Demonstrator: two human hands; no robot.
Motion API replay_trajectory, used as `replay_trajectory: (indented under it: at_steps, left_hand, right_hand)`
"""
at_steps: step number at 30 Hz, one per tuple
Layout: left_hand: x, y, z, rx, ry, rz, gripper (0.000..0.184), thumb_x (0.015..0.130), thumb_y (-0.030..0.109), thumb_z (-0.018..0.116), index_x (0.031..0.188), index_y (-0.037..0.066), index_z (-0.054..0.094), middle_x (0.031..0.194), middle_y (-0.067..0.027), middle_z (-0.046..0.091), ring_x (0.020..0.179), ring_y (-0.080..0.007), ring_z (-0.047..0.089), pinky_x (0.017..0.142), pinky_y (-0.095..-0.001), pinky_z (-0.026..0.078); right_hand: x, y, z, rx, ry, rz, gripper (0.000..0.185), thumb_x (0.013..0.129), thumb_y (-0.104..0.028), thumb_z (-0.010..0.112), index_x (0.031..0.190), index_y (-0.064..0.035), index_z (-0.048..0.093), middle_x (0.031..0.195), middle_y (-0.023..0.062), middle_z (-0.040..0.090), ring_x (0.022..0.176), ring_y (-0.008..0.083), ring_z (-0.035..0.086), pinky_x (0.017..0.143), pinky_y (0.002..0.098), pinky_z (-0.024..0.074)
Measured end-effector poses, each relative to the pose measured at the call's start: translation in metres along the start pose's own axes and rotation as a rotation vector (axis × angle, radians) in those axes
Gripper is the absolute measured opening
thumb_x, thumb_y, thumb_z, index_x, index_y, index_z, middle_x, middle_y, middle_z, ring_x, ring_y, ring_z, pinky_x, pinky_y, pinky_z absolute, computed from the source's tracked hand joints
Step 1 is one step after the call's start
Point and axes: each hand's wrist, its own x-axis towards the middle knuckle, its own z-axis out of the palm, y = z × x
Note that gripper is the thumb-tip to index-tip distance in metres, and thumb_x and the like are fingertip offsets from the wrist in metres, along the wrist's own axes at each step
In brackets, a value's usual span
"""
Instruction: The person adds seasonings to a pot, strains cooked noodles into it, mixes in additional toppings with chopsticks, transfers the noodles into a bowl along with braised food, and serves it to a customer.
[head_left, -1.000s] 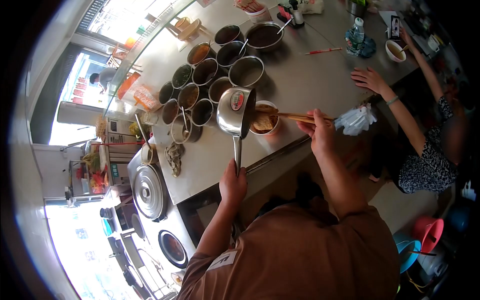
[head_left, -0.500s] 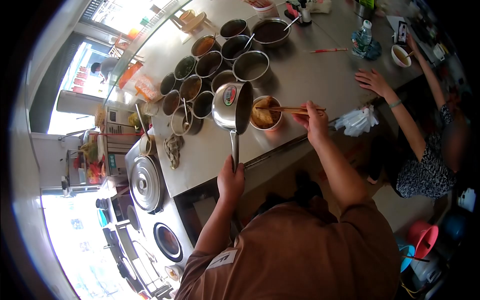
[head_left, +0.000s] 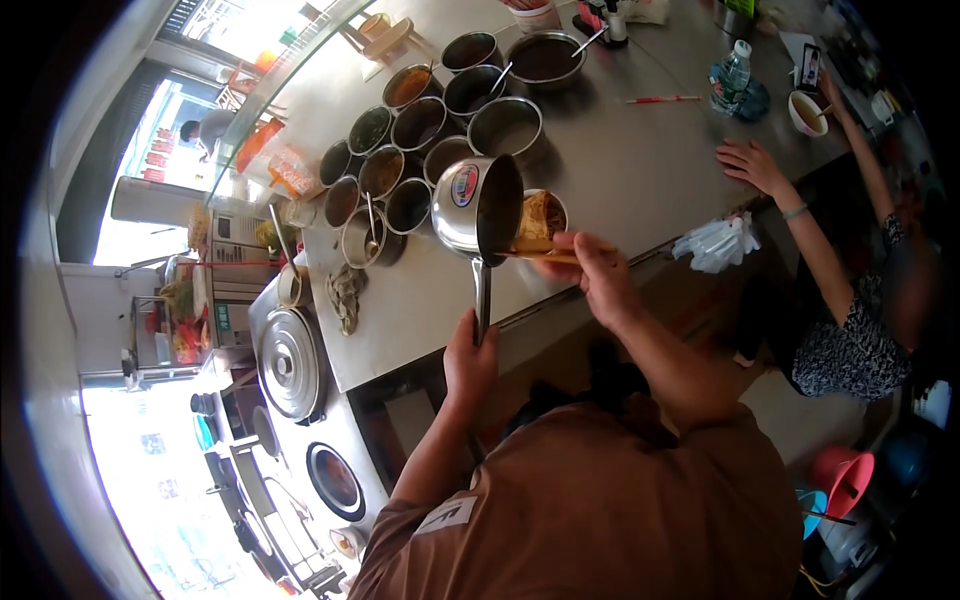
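Note:
My left hand [head_left: 470, 362] is closed round the handle of a shiny steel saucepan [head_left: 453, 222]. The pan is tilted on its side above the counter, its mouth facing right. My right hand [head_left: 606, 280] grips a pair of wooden chopsticks [head_left: 552, 249], whose tips reach the pan's mouth. Just behind them on the counter stands a bowl [head_left: 564, 212] holding golden-brown food [head_left: 540, 216], perhaps noodles. The pan and chopsticks hide part of the bowl. What lies inside the pan is too dark to make out.
Several steel pots [head_left: 470, 90] of sauces and seasonings cluster beyond the pan. A cloth [head_left: 344, 300] lies at the counter's left edge. At right are a plastic bag [head_left: 716, 243], a water bottle [head_left: 733, 75] and a seated person's hand [head_left: 750, 165] on the counter.
The chopsticks and my right hand have moved left and down, from the bowl's food to the saucepan's mouth. The saucepan has shifted slightly right, covering more of the bowl.

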Motion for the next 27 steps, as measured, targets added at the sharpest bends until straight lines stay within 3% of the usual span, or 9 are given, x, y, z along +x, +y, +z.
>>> replay_trajectory:
  at_steps: [1,4,7,9,11,15,19,26,27]
  left_hand:
    - [0.001,0.0,0.0,-0.032,-0.009,-0.012,0.048,0.087,0.023,0.065,0.124,-0.005,0.054,0.101,-0.0215,0.066,0.093,-0.0325,0.066,0.082,-0.0369,0.05]
    - [0.0,0.003,-0.004,-0.148,-0.005,-0.02,0.048,0.087,0.023,0.066,0.124,-0.005,0.054,0.1,-0.0198,0.066,0.091,-0.0273,0.066,0.081,-0.0346,0.05]
    - [-0.003,0.006,-0.01,-0.093,-0.024,-0.063,0.048,0.087,0.022,0.066,0.125,-0.005,0.054,0.099,-0.019,0.067,0.09,-0.0247,0.065,0.081,-0.0333,0.05]
    - [-0.002,0.013,-0.012,-0.092,-0.046,-0.084,0.048,0.087,0.022,0.066,0.125,-0.005,0.053,0.099,-0.0187,0.067,0.089,-0.025,0.066,0.081,-0.0334,0.05]
    - [-0.002,0.014,-0.011,-0.089,-0.07,-0.105,0.048,0.087,0.022,0.066,0.125,-0.005,0.053,0.099,-0.0185,0.067,0.089,-0.0253,0.066,0.081,-0.0335,0.05]
    - [-0.006,0.007,-0.008,-0.066,-0.026,-0.008,0.048,0.087,0.022,0.066,0.125,-0.005,0.054,0.097,-0.0183,0.067,0.088,-0.027,0.066,0.08,-0.0345,0.05]
    - [-0.01,0.012,-0.011,-0.065,-0.016,-0.014,0.048,0.087,0.022,0.066,0.125,-0.005,0.054,0.099,-0.0196,0.066,0.09,-0.0282,0.066,0.08,-0.0354,0.05]
    - [-0.009,0.012,-0.012,-0.12,0.012,-0.02,0.046,0.087,0.02,0.065,0.124,-0.004,0.054,0.095,-0.0186,0.066,0.085,-0.0256,0.065,0.078,-0.0342,0.05]
    - [-0.011,0.017,-0.016,-0.104,0.0,-0.041,0.045,0.088,0.019,0.064,0.125,-0.004,0.053,0.094,-0.0165,0.066,0.084,-0.0243,0.064,0.078,-0.0336,0.05]
  right_hand:
    - [0.0,0.013,-0.003,0.118,0.008,0.127,0.032,0.098,-0.026,0.054,0.11,0.0034,0.061,0.099,0.0122,0.066,0.084,0.02,0.068,0.078,0.0303,0.058]
    - [0.002,0.04,-0.057,0.022,0.104,0.054,0.032,0.098,-0.027,0.055,0.109,0.0021,0.061,0.1,0.0126,0.066,0.086,0.0217,0.068,0.08,0.0321,0.0577]
    - [-0.005,0.018,-0.057,-0.029,0.11,0.001,0.03,0.099,-0.027,0.053,0.109,0.0,0.061,0.1,0.012,0.066,0.09,0.0217,0.067,0.084,0.0339,0.056]
    - [-0.01,0.013,-0.048,-0.065,0.108,-0.028,0.029,0.1,-0.027,0.05,0.109,-0.001,0.06,0.1,0.0113,0.066,0.092,0.022,0.066,0.085,0.0345,0.0554]
    - [-0.015,0.019,-0.025,0.058,-0.02,0.08,0.031,0.099,-0.028,0.054,0.109,0.0003,0.061,0.1,0.011,0.067,0.088,0.0206,0.067,0.084,0.0325,0.0557]
    - [-0.001,0.048,-0.058,-0.032,0.097,0.021,0.031,0.099,-0.028,0.052,0.11,0.0009,0.06,0.1,0.0107,0.066,0.091,0.0204,0.067,0.087,0.0343,0.0551]
    - [-0.017,0.015,-0.069,-0.065,0.188,-0.037,0.03,0.099,-0.025,0.053,0.112,0.0016,0.059,0.101,0.0108,0.066,0.091,0.0213,0.067,0.086,0.0352,0.0558]
    - [-0.024,0.043,-0.059,-0.11,0.084,-0.008,0.03,0.099,-0.027,0.053,0.111,0.0002,0.059,0.103,0.0113,0.065,0.092,0.0218,0.066,0.088,0.036,0.055]
    - [-0.021,0.035,-0.069,-0.082,0.152,-0.06,0.031,0.099,-0.027,0.053,0.111,0.0001,0.059,0.103,0.0115,0.065,0.092,0.0216,0.066,0.088,0.0361,0.0548]
